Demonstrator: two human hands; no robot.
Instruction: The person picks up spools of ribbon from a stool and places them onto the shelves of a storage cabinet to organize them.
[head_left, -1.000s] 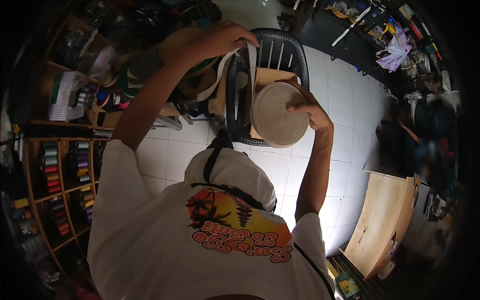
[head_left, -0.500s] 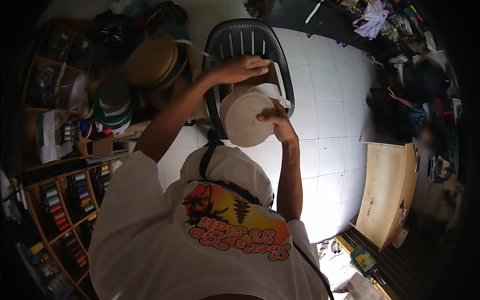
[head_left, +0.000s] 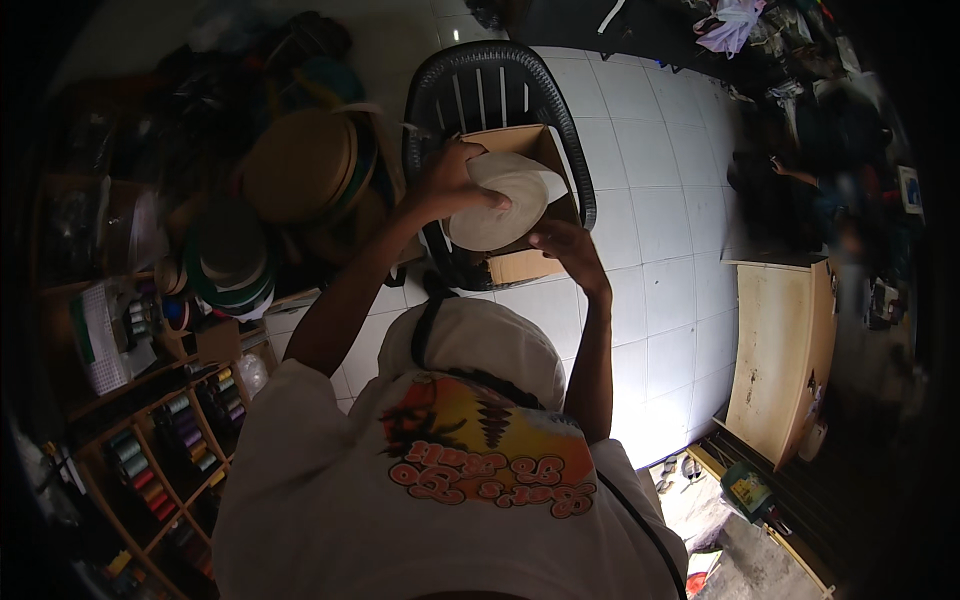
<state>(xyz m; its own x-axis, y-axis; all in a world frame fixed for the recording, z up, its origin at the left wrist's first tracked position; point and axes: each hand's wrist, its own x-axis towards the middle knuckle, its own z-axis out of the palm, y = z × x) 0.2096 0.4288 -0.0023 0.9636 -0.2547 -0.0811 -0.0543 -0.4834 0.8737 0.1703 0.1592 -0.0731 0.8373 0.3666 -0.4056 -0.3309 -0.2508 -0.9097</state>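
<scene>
A thick roll of off-white webbing tape is tilted over a cardboard box on a black plastic chair. My left hand is closed on the roll from its left side, with the thumb reaching across the flat coiled face toward the centre. At the roll's lower right, my right hand is off it, fingers apart and a little bent. A loose end of the tape shows at the roll's upper right. The roll hides most of the box's inside.
Large brown and green rolls are stacked left of the chair. Wooden shelves with several thread spools stand at lower left. A pale wooden cabinet is to the right. Another person's hand shows at far right.
My left hand has come down from the box's far edge and grips the roll. My right hand has let go of it. The roll has moved slightly up, and the box's front flap shows.
</scene>
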